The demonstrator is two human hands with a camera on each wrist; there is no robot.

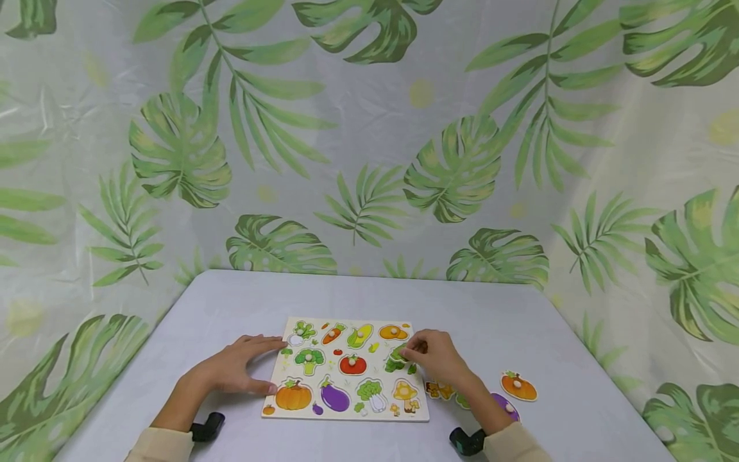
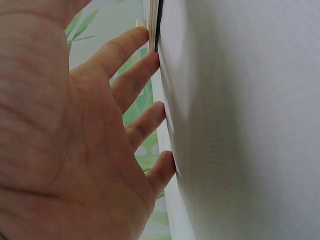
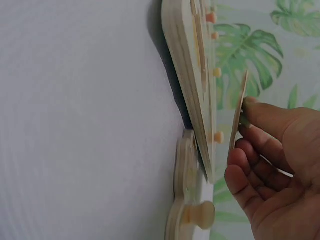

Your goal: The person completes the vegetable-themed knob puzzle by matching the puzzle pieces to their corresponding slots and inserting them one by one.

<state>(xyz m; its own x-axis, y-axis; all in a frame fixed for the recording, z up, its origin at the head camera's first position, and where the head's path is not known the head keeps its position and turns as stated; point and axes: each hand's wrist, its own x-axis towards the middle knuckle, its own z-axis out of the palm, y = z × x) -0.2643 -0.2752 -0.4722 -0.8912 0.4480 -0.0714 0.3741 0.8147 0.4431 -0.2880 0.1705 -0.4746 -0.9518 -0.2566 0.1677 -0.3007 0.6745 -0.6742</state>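
Puzzle board (image 1: 340, 418), cream, printed in many colours with an orange pumpkin (image 1: 292, 397), a purple eggplant (image 1: 335, 398), a red tomato (image 1: 353, 366), yellow corn (image 1: 361, 335), green broccoli (image 1: 309, 360), a white-and-green cabbage (image 1: 376, 400) and yellow-capped mushrooms (image 1: 406, 390). Separate pieces: leafy piece (image 1: 395, 364), green; pumpkin piece (image 1: 521, 389), orange with green top and pale rim; part-hidden piece (image 1: 507, 406), purple. Surroundings: table cover (image 1: 369, 298), plain white with a faint lilac cast; backdrop (image 1: 369, 128), pale grey-white, patterned with green palm and monstera leaves and soft yellow spots; sleeves (image 1: 161, 444), cream; wrist devices (image 1: 208, 427), black
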